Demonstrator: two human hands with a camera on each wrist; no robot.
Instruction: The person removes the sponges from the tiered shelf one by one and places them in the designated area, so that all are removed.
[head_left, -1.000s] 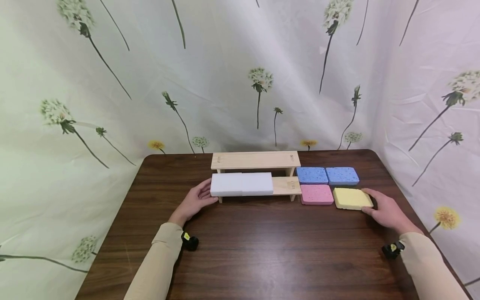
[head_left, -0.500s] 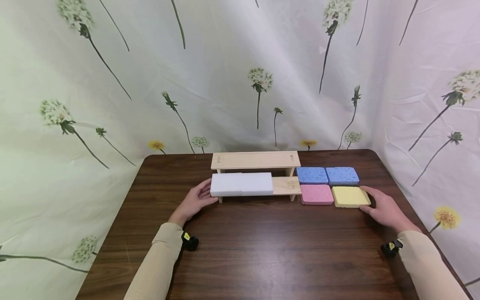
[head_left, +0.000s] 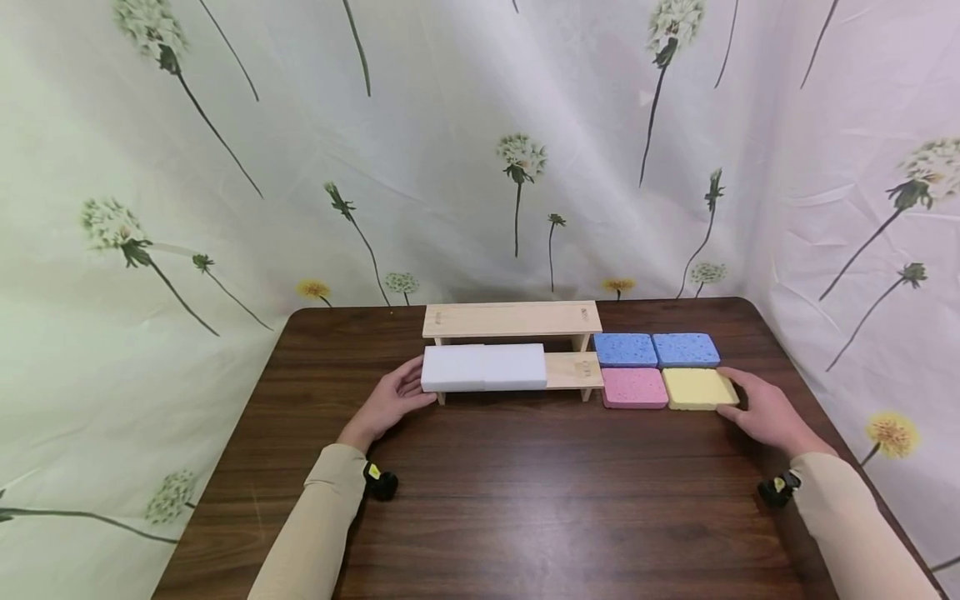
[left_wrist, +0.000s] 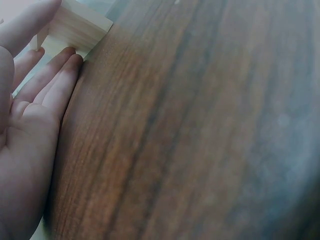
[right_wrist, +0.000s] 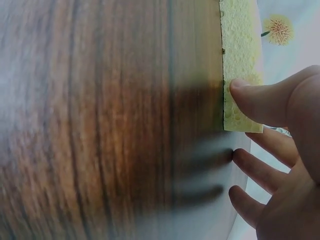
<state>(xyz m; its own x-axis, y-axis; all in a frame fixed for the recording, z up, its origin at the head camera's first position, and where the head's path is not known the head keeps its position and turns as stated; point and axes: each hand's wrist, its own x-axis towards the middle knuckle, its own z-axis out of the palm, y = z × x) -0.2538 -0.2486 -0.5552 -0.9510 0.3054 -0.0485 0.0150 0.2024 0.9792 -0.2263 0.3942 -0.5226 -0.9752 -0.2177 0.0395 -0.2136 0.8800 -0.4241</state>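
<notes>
My right hand (head_left: 767, 408) is at the right end of a yellow sponge (head_left: 699, 389) lying on the table. In the right wrist view my thumb presses the front side of the sponge (right_wrist: 241, 60), the index finger passes behind it, and the other fingers stay apart from it. Left of it lies a pink sponge (head_left: 634, 388), with two blue sponges (head_left: 626, 350) behind. My left hand (head_left: 386, 406) rests with extended fingers against the left end of a two-step wooden stand (head_left: 572, 369). Two white foam-like blocks (head_left: 483, 367) sit end to end on its lower step.
The upper step (head_left: 512, 318) of the stand is bare wood, at the back of the dark wooden table (head_left: 555, 500). A white curtain (head_left: 450, 167) printed with dandelions hangs behind and to the right.
My right hand has slid the yellow sponge away from me and slightly left, into line with the pink one. My left hand has stayed where it was.
</notes>
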